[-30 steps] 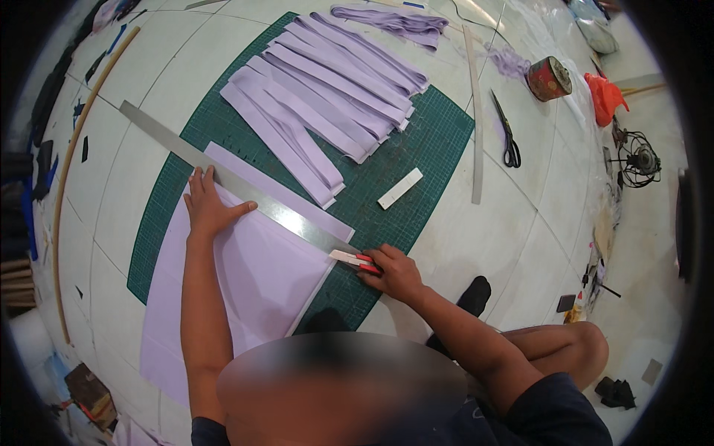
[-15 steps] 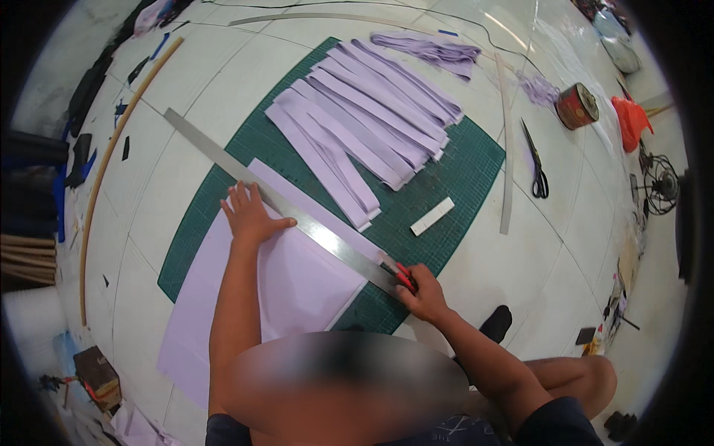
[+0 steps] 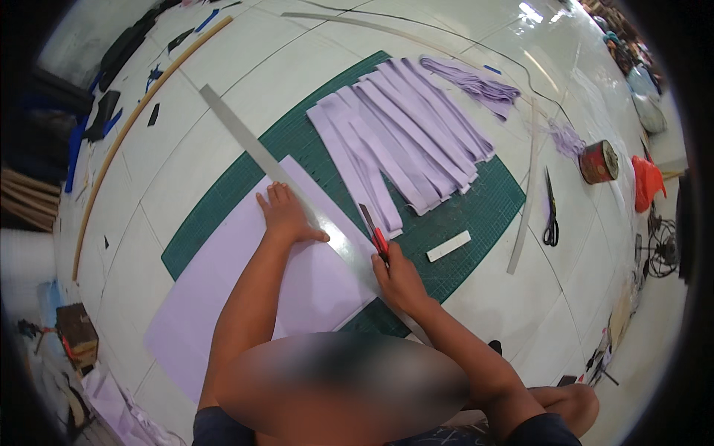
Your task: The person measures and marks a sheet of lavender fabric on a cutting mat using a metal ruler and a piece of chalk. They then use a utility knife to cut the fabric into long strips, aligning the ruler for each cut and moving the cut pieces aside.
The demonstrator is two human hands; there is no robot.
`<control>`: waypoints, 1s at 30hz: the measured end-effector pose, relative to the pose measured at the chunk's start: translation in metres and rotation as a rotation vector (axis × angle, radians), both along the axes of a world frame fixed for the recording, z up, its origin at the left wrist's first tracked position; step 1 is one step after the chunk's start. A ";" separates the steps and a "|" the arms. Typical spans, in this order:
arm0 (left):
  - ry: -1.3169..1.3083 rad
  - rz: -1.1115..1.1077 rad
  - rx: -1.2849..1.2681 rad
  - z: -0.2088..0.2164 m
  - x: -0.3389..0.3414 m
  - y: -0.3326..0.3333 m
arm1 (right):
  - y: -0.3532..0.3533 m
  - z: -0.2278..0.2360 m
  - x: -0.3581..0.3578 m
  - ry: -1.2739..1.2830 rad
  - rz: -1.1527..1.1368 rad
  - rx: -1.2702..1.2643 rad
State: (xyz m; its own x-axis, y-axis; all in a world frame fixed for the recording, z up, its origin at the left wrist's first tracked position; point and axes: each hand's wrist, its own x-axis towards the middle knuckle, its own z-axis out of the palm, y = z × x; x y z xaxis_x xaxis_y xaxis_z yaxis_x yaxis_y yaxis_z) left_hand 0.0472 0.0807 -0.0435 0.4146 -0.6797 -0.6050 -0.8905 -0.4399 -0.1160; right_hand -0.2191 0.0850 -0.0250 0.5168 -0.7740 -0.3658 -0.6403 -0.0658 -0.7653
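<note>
My left hand [image 3: 286,214] lies with its fingers spread over a long metal ruler [image 3: 245,137] and the lavender fabric [image 3: 320,286] beneath it. A narrow margin of that fabric shows along the ruler's far side. In my right hand [image 3: 403,279] is a red and black utility knife [image 3: 378,236]. Its blade points away from me, near the ends of several cut lavender strips [image 3: 416,137]; whether it touches anything I cannot tell. Ruler, strips and part of the fabric rest on a green cutting mat [image 3: 476,215].
Right of the strips, a small white bar [image 3: 448,246] lies on the mat. Black scissors [image 3: 550,212], a thin metal strip [image 3: 523,201] and a rusty tin [image 3: 598,162] are to the right on the tiled floor. A long wooden strip [image 3: 123,134] curves along the left.
My right hand with the knife has moved away from me and lifted clear of the fabric's edge, so its blade now shows. My left hand stays on the ruler; the whole view has shifted.
</note>
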 end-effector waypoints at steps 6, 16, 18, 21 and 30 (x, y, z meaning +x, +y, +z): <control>-0.008 -0.030 -0.122 -0.007 0.009 0.017 | -0.029 0.003 0.083 0.202 0.280 -0.092; -0.059 -0.049 -0.123 -0.011 0.004 0.014 | -0.067 -0.023 0.194 0.201 0.443 -0.355; -0.039 -0.036 -0.126 -0.007 0.004 0.013 | -0.069 -0.022 0.196 0.173 0.464 -0.358; -0.026 -0.029 -0.112 -0.004 0.002 0.011 | -0.072 -0.023 0.200 0.185 0.451 -0.334; 0.027 -0.010 -0.214 -0.006 0.004 0.016 | -0.083 -0.013 0.208 0.193 0.414 -0.189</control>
